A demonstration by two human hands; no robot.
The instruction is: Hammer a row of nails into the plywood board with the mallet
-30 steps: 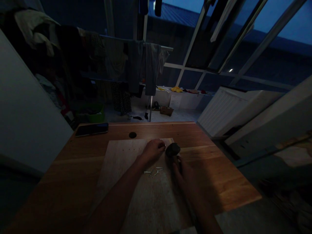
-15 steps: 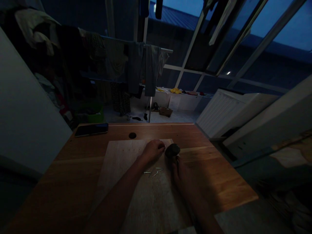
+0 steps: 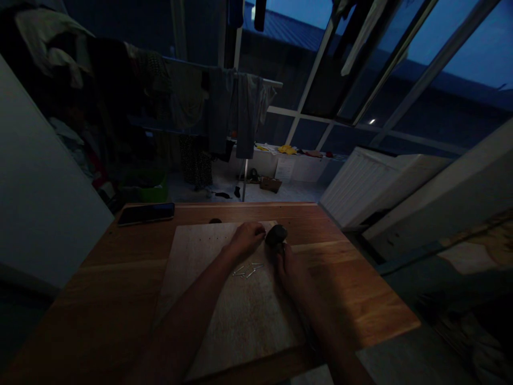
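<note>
Your left hand (image 3: 245, 236) is over the far right part of the pale board (image 3: 228, 321), its fingers curled in narrowly towards the thumb; it is too dark to tell whether the tips meet or pinch anything. Your right hand (image 3: 294, 274) is wrapped around the handle of a hammer (image 3: 276, 235), whose dark, rounded head is just beside your left fingertips, at the board's far right corner. The handle runs back towards you beneath your right forearm. Several loose, shiny nails (image 3: 250, 273) lie in a small scattered group on the board, nearer to you than your left hand and between your two forearms. A row of small dark spots (image 3: 210, 238) runs along the board's far edge, to the left of your left hand; they are too small to make out. The board lies flat on the wooden table (image 3: 364, 299), and its far edge partly covers a dark round spot (image 3: 215, 220) in the tabletop. A phone (image 3: 146, 214) lies at the table's far left corner, well apart from your hands.
</note>
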